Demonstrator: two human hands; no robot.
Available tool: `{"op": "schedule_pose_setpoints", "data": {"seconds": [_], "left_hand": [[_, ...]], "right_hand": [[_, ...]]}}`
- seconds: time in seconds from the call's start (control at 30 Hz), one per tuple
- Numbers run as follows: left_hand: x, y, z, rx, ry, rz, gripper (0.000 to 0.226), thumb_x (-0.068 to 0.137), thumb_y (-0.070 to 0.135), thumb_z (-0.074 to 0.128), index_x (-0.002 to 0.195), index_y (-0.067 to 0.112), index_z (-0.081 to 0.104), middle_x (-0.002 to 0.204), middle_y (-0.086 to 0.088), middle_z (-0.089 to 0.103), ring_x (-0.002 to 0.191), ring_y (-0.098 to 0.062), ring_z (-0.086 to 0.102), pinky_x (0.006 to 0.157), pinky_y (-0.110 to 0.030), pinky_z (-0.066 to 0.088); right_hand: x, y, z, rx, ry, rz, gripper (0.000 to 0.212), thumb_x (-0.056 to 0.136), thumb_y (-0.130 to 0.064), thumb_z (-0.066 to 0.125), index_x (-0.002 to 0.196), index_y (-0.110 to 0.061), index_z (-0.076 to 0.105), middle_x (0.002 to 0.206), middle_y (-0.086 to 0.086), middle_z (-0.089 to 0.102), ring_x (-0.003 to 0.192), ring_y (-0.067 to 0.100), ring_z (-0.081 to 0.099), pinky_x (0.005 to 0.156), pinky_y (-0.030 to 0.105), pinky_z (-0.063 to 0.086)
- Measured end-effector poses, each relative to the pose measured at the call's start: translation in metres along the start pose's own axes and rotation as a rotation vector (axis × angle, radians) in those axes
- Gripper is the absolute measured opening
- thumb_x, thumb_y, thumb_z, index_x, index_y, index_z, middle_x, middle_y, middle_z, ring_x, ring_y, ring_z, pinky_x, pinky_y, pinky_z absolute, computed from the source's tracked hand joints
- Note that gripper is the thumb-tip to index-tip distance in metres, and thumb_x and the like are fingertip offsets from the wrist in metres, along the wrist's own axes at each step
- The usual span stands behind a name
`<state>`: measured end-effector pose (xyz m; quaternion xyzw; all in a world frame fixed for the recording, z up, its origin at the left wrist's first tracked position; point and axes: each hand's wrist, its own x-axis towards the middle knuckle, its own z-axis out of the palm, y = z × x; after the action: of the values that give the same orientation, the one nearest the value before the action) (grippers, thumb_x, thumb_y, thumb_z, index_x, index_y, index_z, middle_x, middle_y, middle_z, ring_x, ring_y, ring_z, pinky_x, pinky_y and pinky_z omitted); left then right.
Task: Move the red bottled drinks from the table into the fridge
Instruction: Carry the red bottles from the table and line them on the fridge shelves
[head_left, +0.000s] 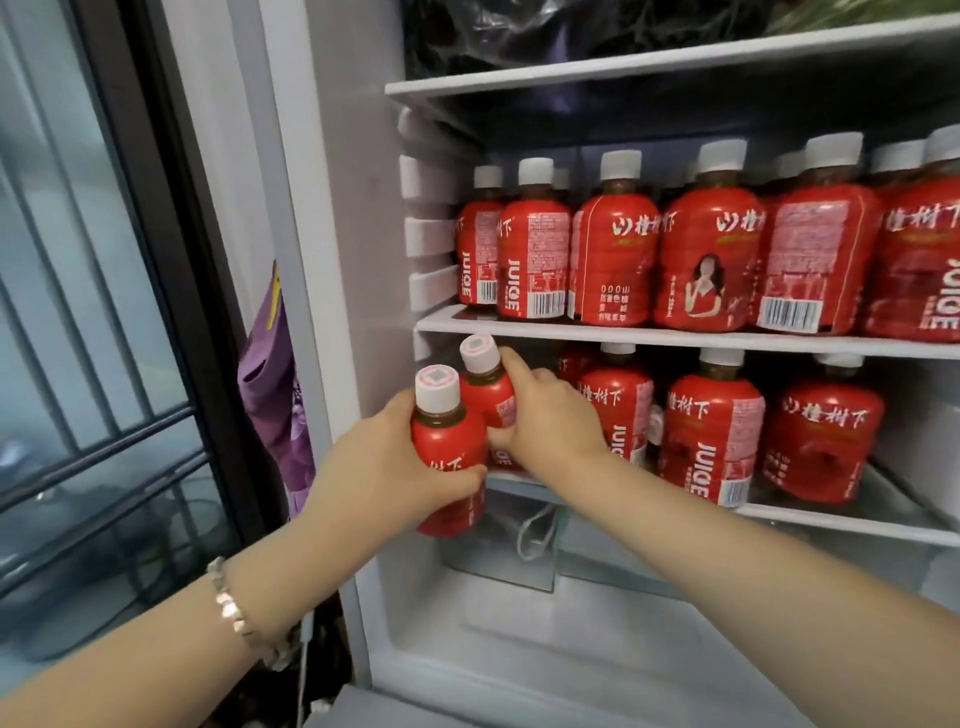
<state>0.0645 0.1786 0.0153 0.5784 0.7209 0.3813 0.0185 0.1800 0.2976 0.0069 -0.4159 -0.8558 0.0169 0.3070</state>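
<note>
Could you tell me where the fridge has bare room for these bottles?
The lower shelf looks bare at its left end, between the fridge wall and the nearest standing bottle. The left hand holds the near bottle and the right hand the far bottle there. The upper shelf is packed across its front.

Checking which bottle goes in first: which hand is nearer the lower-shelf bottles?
Right. The right hand, holding the rear bottle, is beside the lower-shelf bottles; the left hand holds the front bottle further left.
</note>
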Motion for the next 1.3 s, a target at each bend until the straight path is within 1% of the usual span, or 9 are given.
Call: {"op": "schedule_pose_setpoints", "data": {"seconds": [0.17, 0.37, 0.5, 0.83, 0.97, 1.03, 1.13, 1.23, 1.3], "left_hand": [[0.004, 0.001, 0.003, -0.015, 0.018, -0.041, 0.055, 0.062, 0.042, 0.079, 0.107, 0.034, 0.049, 0.086, 0.019, 0.058, 0.083, -0.007, 0.059, 0.073, -0.024, 0.047], [0.006, 0.005, 0.004, -0.005, 0.026, -0.038, 0.056, 0.062, 0.043, 0.079, 0.108, 0.029, 0.052, 0.09, 0.015, 0.061, 0.085, -0.011, 0.061, 0.079, -0.03, 0.052], [0.009, 0.005, 0.003, -0.045, 0.038, -0.025, 0.054, 0.061, 0.041, 0.08, 0.106, 0.03, 0.052, 0.088, 0.016, 0.06, 0.082, -0.006, 0.06, 0.074, -0.026, 0.05], [0.011, -0.005, 0.005, -0.085, 0.017, 0.006, 0.054, 0.059, 0.043, 0.079, 0.103, 0.034, 0.049, 0.084, 0.021, 0.056, 0.078, 0.003, 0.055, 0.063, -0.011, 0.042], [0.012, -0.005, 0.006, -0.083, 0.003, 0.005, 0.057, 0.058, 0.044, 0.078, 0.106, 0.035, 0.049, 0.087, 0.021, 0.057, 0.082, -0.001, 0.058, 0.068, -0.018, 0.045], [0.012, -0.005, 0.007, -0.075, -0.007, 0.004, 0.058, 0.057, 0.044, 0.079, 0.107, 0.034, 0.05, 0.09, 0.019, 0.06, 0.084, -0.005, 0.06, 0.073, -0.022, 0.048], [0.01, -0.005, 0.005, -0.097, -0.002, -0.003, 0.06, 0.057, 0.043, 0.079, 0.109, 0.033, 0.051, 0.094, 0.017, 0.062, 0.086, -0.005, 0.061, 0.075, -0.024, 0.05], [0.013, -0.005, 0.006, -0.117, -0.017, -0.011, 0.063, 0.057, 0.044, 0.079, 0.112, 0.032, 0.051, 0.097, 0.015, 0.062, 0.088, -0.008, 0.061, 0.078, -0.028, 0.052], [0.017, -0.003, 0.011, -0.147, -0.028, -0.026, 0.067, 0.057, 0.044, 0.08, 0.115, 0.032, 0.048, 0.098, 0.014, 0.062, 0.089, -0.009, 0.061, 0.079, -0.031, 0.053]], "right_hand": [[0.002, 0.012, -0.013, -0.1, 0.028, -0.055, 0.078, 0.074, -0.055, 0.064, 0.139, -0.028, 0.031, 0.112, 0.011, 0.058, 0.102, 0.033, 0.057, 0.078, 0.034, 0.044], [0.01, 0.01, -0.02, -0.154, -0.001, -0.063, 0.067, 0.073, -0.051, 0.067, 0.129, -0.023, 0.042, 0.104, 0.007, 0.064, 0.095, 0.03, 0.061, 0.069, 0.03, 0.039], [0.031, 0.01, -0.019, -0.137, -0.042, -0.005, 0.066, 0.071, -0.056, 0.069, 0.123, -0.019, 0.051, 0.114, 0.006, 0.063, 0.104, 0.028, 0.06, 0.08, 0.033, 0.047], [0.012, 0.008, 0.013, 0.097, 0.2, 0.224, 0.074, 0.073, -0.061, 0.066, 0.13, -0.018, 0.047, 0.107, 0.009, 0.067, 0.1, 0.031, 0.063, 0.085, 0.037, 0.05], [0.02, 0.004, 0.028, 0.165, 0.112, 0.232, 0.079, 0.079, -0.055, 0.062, 0.141, -0.016, 0.032, 0.114, 0.012, 0.063, 0.105, 0.032, 0.061, 0.088, 0.039, 0.049], [0.027, 0.003, 0.036, 0.345, 0.024, 0.339, 0.082, 0.082, -0.046, 0.064, 0.145, -0.013, 0.022, 0.122, 0.014, 0.059, 0.111, 0.032, 0.058, 0.092, 0.04, 0.048], [0.017, 0.006, 0.05, 0.459, -0.061, 0.437, 0.076, 0.088, -0.013, 0.061, 0.149, -0.012, 0.015, 0.138, 0.014, 0.042, 0.127, 0.029, 0.044, 0.104, 0.035, 0.036], [-0.01, 0.007, 0.042, 0.718, 0.036, 0.243, 0.063, 0.084, 0.015, 0.045, 0.14, -0.013, 0.037, 0.141, 0.007, 0.039, 0.129, 0.018, 0.042, 0.106, 0.021, 0.033], [-0.026, 0.011, 0.025, 0.977, -0.051, 0.108, 0.071, 0.08, 0.021, 0.044, 0.139, -0.018, 0.035, 0.133, 0.007, 0.047, 0.118, 0.012, 0.051, 0.1, 0.021, 0.042]]}}
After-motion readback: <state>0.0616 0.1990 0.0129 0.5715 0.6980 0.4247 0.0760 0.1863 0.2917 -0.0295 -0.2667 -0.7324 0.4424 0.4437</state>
